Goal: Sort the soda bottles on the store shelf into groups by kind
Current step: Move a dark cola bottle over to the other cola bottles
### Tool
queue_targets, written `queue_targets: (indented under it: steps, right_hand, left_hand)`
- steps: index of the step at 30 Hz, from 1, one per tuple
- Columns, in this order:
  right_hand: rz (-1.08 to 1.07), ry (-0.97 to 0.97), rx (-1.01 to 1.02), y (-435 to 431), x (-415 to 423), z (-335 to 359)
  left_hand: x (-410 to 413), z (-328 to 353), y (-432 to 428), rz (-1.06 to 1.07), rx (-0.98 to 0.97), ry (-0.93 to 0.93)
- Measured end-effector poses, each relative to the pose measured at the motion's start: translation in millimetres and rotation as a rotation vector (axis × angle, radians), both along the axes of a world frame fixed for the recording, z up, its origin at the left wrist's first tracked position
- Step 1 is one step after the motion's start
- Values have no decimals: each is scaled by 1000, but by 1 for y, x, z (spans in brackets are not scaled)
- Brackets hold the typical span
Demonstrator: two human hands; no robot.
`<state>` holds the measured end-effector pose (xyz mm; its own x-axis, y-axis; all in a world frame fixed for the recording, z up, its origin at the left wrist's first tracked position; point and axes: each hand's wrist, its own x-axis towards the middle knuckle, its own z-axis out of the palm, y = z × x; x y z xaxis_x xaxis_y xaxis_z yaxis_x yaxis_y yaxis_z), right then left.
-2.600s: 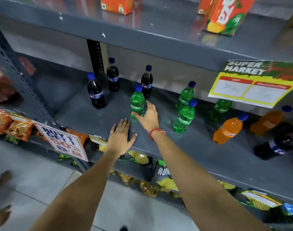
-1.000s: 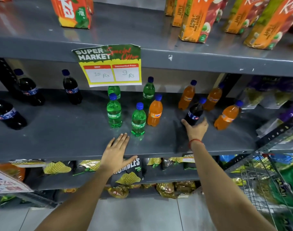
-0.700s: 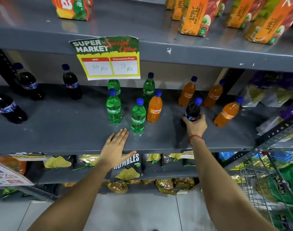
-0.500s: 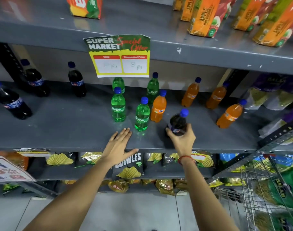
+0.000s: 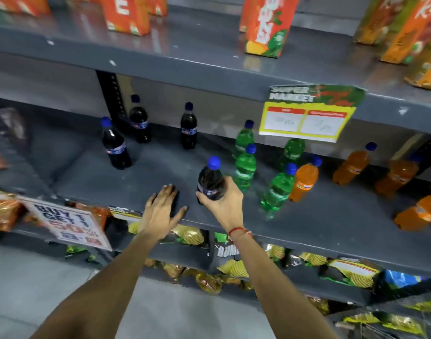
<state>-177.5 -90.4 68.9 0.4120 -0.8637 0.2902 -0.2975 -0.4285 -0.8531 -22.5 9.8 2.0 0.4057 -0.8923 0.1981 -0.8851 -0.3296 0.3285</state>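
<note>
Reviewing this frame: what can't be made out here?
- Head view: price card writing, motion-blurred.
- Dark bottle base, and whether it touches the shelf: hidden by the right hand.
- Rear green bottle cap: behind the card.
- Rightmost orange bottle: cut by the edge.

Bare forearms; a red thread band (image 5: 239, 232) circles the right wrist.

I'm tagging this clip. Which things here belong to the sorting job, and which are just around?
Job: cola bottle in right hand; three shelved colas; green sodas; orange sodas; left hand.
Around: juice cartons; price card; snack bags.
</note>
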Motion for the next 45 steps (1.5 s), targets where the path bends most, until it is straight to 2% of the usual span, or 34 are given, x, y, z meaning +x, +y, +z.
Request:
queue_targets:
  steps: [12, 20, 27, 34, 45]
  right_hand:
    - [12, 91, 65, -31, 132, -14]
    - [165, 67, 237, -36, 133, -31]
    - [21, 115, 151, -32, 144, -37]
    - [100, 104, 219, -37, 142, -44]
    - [56, 49, 196, -27, 144, -53]
  left_hand:
    - [53, -4, 17, 21, 76, -37]
    - [55, -12, 18, 26, 43, -110]
    - [55, -13, 17, 25, 14, -120]
    - [55, -12, 18, 24, -2, -125]
    - [58, -15, 18, 33, -12, -117]
